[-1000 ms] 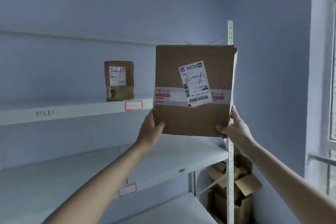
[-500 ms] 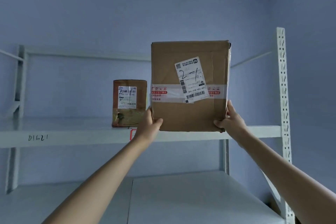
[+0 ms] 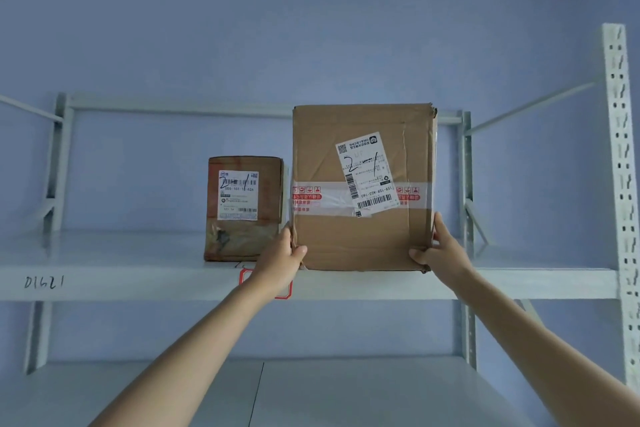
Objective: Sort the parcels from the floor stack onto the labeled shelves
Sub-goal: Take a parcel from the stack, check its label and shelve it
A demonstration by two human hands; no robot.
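Note:
A large brown cardboard parcel (image 3: 360,239) with a white shipping label marked "2-1" stands upright at the front edge of the upper white shelf (image 3: 519,282). My left hand (image 3: 282,258) grips its lower left corner. My right hand (image 3: 438,251) grips its lower right corner. A smaller brown parcel (image 3: 242,208) with its own white label stands on the same shelf just to the left, a narrow gap apart. A red-bordered shelf tag (image 3: 284,291) on the shelf's front edge is mostly hidden by my left wrist.
Handwriting "D1621" (image 3: 43,282) marks the shelf's front edge at left. A lower white shelf (image 3: 346,392) lies beneath my arms. A perforated white upright (image 3: 621,184) stands at the right. A blue wall is behind the rack.
The view swung to face the shelf squarely. Both hands carried the large parcel forward to the upper shelf, so its bottom now meets the shelf's front edge beside the smaller parcel.

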